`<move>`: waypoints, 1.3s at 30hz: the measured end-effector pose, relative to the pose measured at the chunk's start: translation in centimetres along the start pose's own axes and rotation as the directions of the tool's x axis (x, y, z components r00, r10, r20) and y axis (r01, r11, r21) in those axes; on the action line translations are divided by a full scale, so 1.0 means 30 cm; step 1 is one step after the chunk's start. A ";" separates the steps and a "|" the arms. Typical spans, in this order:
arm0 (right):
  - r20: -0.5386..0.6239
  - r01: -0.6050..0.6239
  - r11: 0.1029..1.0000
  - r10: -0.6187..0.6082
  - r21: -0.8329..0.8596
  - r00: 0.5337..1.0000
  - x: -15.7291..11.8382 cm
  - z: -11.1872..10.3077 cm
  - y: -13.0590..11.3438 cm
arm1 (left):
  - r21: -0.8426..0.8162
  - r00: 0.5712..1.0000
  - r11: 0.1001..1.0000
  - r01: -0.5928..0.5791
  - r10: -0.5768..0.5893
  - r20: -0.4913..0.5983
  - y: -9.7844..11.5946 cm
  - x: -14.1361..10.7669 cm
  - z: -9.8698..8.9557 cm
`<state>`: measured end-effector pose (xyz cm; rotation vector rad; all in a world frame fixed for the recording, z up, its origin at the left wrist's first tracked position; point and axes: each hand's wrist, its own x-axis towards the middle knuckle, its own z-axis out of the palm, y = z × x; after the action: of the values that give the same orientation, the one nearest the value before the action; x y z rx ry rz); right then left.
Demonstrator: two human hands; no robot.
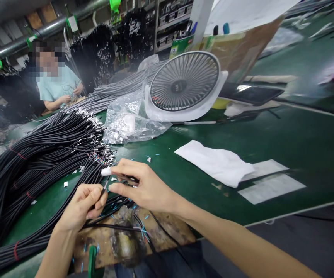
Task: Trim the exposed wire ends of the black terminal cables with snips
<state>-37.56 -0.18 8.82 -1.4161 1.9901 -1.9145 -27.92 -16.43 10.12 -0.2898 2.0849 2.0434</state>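
My left hand (pixel 90 200) is closed around a black cable (pixel 105 186), with its stripped end sticking up between thumb and forefinger. Close by on the right is my right hand (pixel 143 183), a white fingertip cover (pixel 106 172) on its forefinger. Its forefinger and thumb are a little apart on either side of the cable end. A slim dark object (pixel 132 179) is tucked in its curled fingers; its kind is hidden. Just beyond both hands lie many black cables (pixel 48 143) in bundles, their stripped ends turned toward me.
A wooden board (pixel 172 227) with cable scraps and a green-handled clamp (pixel 92 258) lies at the near edge. A fan (pixel 184 83), a plastic bag (pixel 132 123), a white cloth (pixel 216 160) and a phone (pixel 251 94) rest on the green table. Across it sits another person (pixel 58 87).
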 end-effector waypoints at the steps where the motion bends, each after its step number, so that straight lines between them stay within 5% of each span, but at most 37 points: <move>1: -0.001 0.073 0.996 -0.073 0.044 0.997 -0.002 0.003 0.007 | -0.011 0.999 1.000 0.012 -0.012 0.047 0.001 -0.001 0.001; 4: -0.029 0.257 0.962 -0.255 0.088 0.967 -0.009 0.015 0.028 | -0.007 0.991 0.999 0.052 -0.050 0.127 0.009 0.000 0.006; 9: -0.054 0.392 0.903 -0.407 -0.177 0.912 -0.020 0.038 0.041 | -0.018 0.985 0.996 0.092 -0.088 0.147 0.009 0.008 0.014; 14: -0.186 0.261 0.960 -0.276 -0.104 0.943 -0.025 0.060 0.027 | -0.020 0.999 1.000 0.017 -0.016 0.039 -0.012 0.019 0.024; 17: -0.256 0.040 0.999 -0.041 -0.010 0.966 -0.014 0.070 0.012 | -0.018 0.991 0.996 -0.086 0.084 -0.102 -0.030 0.023 0.039; 20: -0.299 -0.157 0.984 0.175 0.083 0.938 -0.006 0.081 0.008 | -0.031 0.962 0.982 -0.186 0.176 -0.211 -0.051 0.025 0.058; 24: -0.333 -0.029 0.999 0.043 0.046 0.942 -0.019 0.093 0.030 | 0.149 0.859 0.955 -0.256 0.296 -0.418 -0.065 0.031 0.079; 26: -0.338 0.090 0.995 -0.102 -0.049 0.936 -0.032 0.096 0.043 | 0.417 0.778 0.874 -0.249 0.437 -0.452 -0.062 0.033 0.084; 29: -0.274 0.177 0.971 -0.216 -0.160 0.937 -0.038 0.088 0.046 | 0.821 0.703 0.531 -0.210 0.666 -0.251 -0.054 0.035 0.085; 31: -0.265 0.093 0.991 -0.117 -0.099 0.957 -0.025 0.070 0.040 | 0.936 0.736 0.292 -0.198 0.675 -0.055 -0.054 0.035 0.084; 33: -0.312 -0.077 0.997 0.079 0.019 0.947 -0.001 0.039 0.033 | 0.951 0.780 0.199 -0.238 0.623 0.065 -0.057 0.035 0.082; 35: -0.348 -0.222 0.975 0.219 0.030 0.912 0.026 0.004 0.031 | 0.915 0.766 0.300 -0.271 0.642 0.016 -0.063 0.038 0.074; 39: -0.301 -0.301 0.913 0.215 -0.276 0.929 0.051 -0.034 0.037 | 0.775 0.651 0.578 -0.256 0.695 -0.304 -0.071 0.050 0.040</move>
<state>-39.67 -0.52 9.00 -0.9056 2.5571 -1.8044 -28.75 -15.26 7.64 -0.2124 3.5067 1.2607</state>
